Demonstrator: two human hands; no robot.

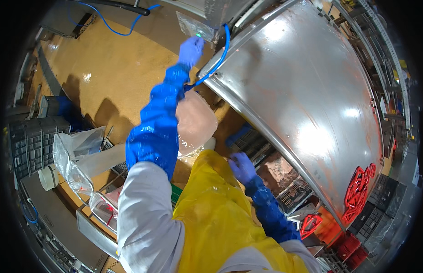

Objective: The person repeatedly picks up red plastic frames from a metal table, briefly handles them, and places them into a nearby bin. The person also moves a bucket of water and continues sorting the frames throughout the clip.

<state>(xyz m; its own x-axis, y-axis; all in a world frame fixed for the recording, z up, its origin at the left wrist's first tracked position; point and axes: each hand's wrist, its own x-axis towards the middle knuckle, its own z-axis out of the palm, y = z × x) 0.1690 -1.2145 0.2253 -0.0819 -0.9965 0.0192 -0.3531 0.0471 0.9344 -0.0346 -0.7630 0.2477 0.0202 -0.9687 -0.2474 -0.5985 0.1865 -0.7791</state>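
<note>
My left hand (191,51), in a purple glove, is stretched out to a green-lit button (198,35) on a metal panel. Clear plastic sheeting (194,25) covers the panel there. Its fingertips are at or just below the button; contact cannot be told. Below that arm lies a smooth, pale pink mass (196,123), partly hidden by the blue sleeve. My right hand (242,168), also gloved, hangs low beside the yellow apron (214,204), fingers loosely bent and holding nothing visible. Close to it, under the table, is a dark crate (295,194) with pinkish meat-like material (276,169).
A stainless steel table (300,95) with reddish smears fills the right side. Red linked pieces (358,192) lie on it. A blue hose (225,51) loops over its near corner. Plastic-lined frames (73,163) and a grey crate (34,146) stand left on the wet tan floor (112,65).
</note>
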